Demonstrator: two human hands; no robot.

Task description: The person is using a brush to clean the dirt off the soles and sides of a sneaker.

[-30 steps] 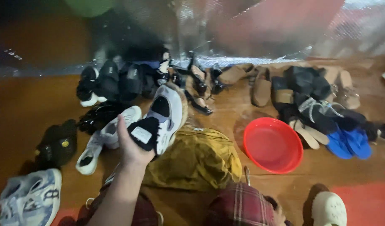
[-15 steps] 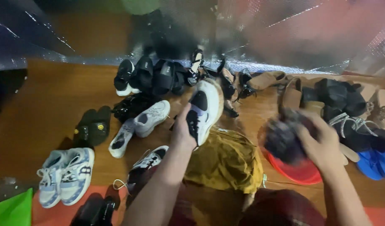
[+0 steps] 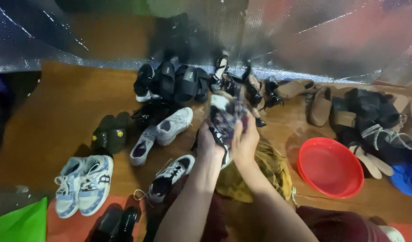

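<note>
Head view: our left hand [image 3: 209, 144] grips the white-black sneaker [image 3: 220, 112], long axis pointing away, upright above the yellow cloth [image 3: 271, 168], while our right hand [image 3: 245, 142] presses a dark rag [image 3: 230, 117] on it.

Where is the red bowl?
In the head view, the red bowl sits on the wooden floor at the right, beside the yellow cloth, below the dark sandals.

Matt, soft dark cloth [image 3: 230, 117] pressed over smooth white-and-black sneaker [image 3: 221, 105] within the grip. Below: crumpled olive fabric [image 3: 268, 172]. Rightward: glossy red plastic basin [image 3: 330, 168]. Underneath: polished wood floor [image 3: 58, 116].
</note>
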